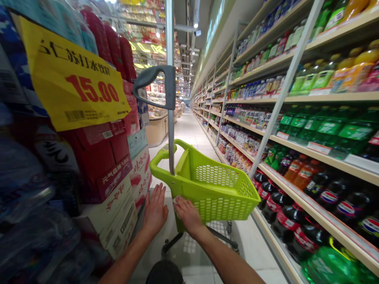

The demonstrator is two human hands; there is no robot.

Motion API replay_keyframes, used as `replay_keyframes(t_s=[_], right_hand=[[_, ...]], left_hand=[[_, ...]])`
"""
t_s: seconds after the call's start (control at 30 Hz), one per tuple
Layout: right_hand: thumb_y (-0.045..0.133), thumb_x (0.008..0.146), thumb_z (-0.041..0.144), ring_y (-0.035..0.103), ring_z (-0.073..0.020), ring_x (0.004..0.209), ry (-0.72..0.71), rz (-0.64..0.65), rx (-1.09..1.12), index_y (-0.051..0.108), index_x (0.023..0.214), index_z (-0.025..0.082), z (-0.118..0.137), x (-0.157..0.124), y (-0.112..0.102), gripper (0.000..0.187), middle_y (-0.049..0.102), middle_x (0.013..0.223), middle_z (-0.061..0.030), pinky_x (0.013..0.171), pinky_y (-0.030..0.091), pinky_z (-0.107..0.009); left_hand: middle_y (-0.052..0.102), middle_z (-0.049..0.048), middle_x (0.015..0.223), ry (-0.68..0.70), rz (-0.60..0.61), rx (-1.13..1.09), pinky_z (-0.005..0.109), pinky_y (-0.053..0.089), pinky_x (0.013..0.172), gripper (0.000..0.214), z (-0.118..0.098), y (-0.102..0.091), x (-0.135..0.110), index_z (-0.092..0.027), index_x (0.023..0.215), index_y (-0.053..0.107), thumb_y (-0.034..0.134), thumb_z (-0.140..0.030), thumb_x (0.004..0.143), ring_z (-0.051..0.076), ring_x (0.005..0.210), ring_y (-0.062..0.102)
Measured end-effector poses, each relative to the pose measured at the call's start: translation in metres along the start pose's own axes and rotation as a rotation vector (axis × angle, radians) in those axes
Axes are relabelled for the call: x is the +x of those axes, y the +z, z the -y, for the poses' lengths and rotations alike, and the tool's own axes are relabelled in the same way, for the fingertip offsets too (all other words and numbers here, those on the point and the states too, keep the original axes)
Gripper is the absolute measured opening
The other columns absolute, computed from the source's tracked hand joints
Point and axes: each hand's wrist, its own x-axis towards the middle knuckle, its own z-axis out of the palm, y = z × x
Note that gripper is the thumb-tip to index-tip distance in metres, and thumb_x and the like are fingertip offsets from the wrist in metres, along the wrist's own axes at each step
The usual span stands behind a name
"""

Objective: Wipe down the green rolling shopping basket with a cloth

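A lime-green plastic shopping cart [177, 179] stands in front of me, its perforated basket pointing to the right. My right hand [188, 215] presses against the cart's near side below the rim. A small piece of white cloth or tissue [177, 198] shows under its fingertips; most of it is hidden. Just left of the cart, my left hand [155, 208] is open, with its fingers stretched out and nothing visible in it. A metal pole [171, 146] with a grey loop handle [169, 86] rises from the cart's handle end.
Shelves of bottled drinks [322, 126] line the right side. Stacked drink cartons [118, 209] stand close on the left, under a yellow price sign [77, 75]. A tiled aisle [185, 126] runs ahead between them. Cart wheels [166, 246] rest on the floor.
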Motion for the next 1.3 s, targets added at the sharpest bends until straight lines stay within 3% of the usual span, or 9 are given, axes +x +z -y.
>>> replay_keyframes(t_s=[0.07,0.2,0.33,0.5,0.7,0.87,1.0,1.1,1.3], right_hand=[[0.04,0.088,0.014,0.042,-0.0185,0.122,0.063,-0.041,0.039,0.054,0.119,0.019,-0.003,0.001,-0.01,0.034,0.052,0.127,-0.0086,0.098,0.039,-0.036],[0.037,0.087,0.011,0.025,-0.018,0.132,0.149,-0.231,0.069,0.047,0.127,0.018,-0.013,0.048,-0.047,0.042,0.039,0.138,-0.0083,0.107,0.027,-0.041],[0.041,0.086,0.009,0.027,-0.018,0.131,0.133,-0.192,0.048,0.05,0.124,0.015,-0.019,0.073,-0.047,0.04,0.043,0.136,-0.0095,0.106,0.028,-0.039],[0.04,0.085,0.008,0.033,-0.0169,0.128,0.165,-0.217,0.044,0.05,0.124,0.017,-0.046,0.03,-0.028,0.042,0.045,0.134,-0.0084,0.103,0.034,-0.036],[0.035,0.078,0.0,0.045,-0.0217,0.12,0.439,-0.222,-0.065,0.057,0.116,0.013,-0.11,-0.042,-0.043,0.046,0.054,0.123,-0.0144,0.094,0.04,-0.041],[0.039,0.077,0.005,0.039,-0.0225,0.123,0.391,-0.167,0.003,0.048,0.125,0.01,-0.081,-0.015,-0.044,0.049,0.049,0.128,-0.0159,0.097,0.036,-0.039],[0.044,0.08,0.01,0.039,-0.0217,0.123,0.427,-0.069,0.021,0.047,0.126,0.02,-0.064,0.012,-0.041,0.047,0.047,0.131,-0.0102,0.098,0.034,-0.042],[0.04,0.081,0.006,0.044,-0.0202,0.119,0.476,-0.017,-0.038,0.05,0.122,0.025,-0.087,-0.015,-0.046,0.046,0.05,0.13,-0.0075,0.096,0.034,-0.043],[0.039,0.074,0.001,0.044,-0.0228,0.119,0.698,-0.104,-0.225,0.055,0.117,0.021,-0.175,-0.131,-0.08,0.05,0.052,0.127,-0.0093,0.097,0.032,-0.047]], left_hand=[[0.036,0.0186,0.138,-0.024,-0.007,-0.023,0.048,0.022,0.107,0.057,-0.004,0.003,-0.004,-0.006,0.13,0.034,0.04,-0.013,0.073,0.027,0.129,0.032],[0.036,0.0189,0.138,-0.025,-0.039,-0.055,0.049,0.02,0.108,0.059,-0.011,0.0,0.011,-0.008,0.133,0.03,0.039,-0.014,0.075,0.027,0.131,0.03],[0.038,0.0193,0.137,0.015,-0.094,-0.038,0.049,0.018,0.108,0.059,-0.019,-0.007,0.03,-0.007,0.134,0.026,0.039,-0.015,0.077,0.026,0.131,0.029],[0.038,0.017,0.137,0.093,-0.056,-0.022,0.049,0.016,0.109,0.059,-0.024,-0.013,0.035,-0.008,0.134,0.028,0.039,-0.014,0.076,0.025,0.132,0.028],[0.035,0.0123,0.14,0.146,0.043,-0.015,0.048,0.014,0.11,0.058,-0.035,-0.015,0.056,-0.009,0.132,0.035,0.038,-0.013,0.074,0.024,0.132,0.027],[0.039,0.0098,0.138,0.247,0.137,-0.018,0.048,0.014,0.11,0.058,-0.055,-0.009,0.07,-0.013,0.13,0.04,0.038,-0.013,0.072,0.023,0.131,0.03],[0.049,0.0122,0.13,0.217,0.157,-0.005,0.052,0.013,0.109,0.054,-0.064,-0.004,0.072,-0.011,0.126,0.046,0.037,-0.013,0.072,0.025,0.127,0.036],[0.05,0.0123,0.129,0.208,0.174,-0.007,0.052,0.014,0.109,0.054,-0.064,-0.003,0.073,-0.01,0.125,0.047,0.038,-0.013,0.072,0.026,0.126,0.037],[0.05,0.0121,0.13,0.167,0.15,-0.037,0.051,0.01,0.11,0.052,-0.068,0.001,0.069,-0.01,0.124,0.047,0.039,-0.014,0.073,0.026,0.127,0.036]])
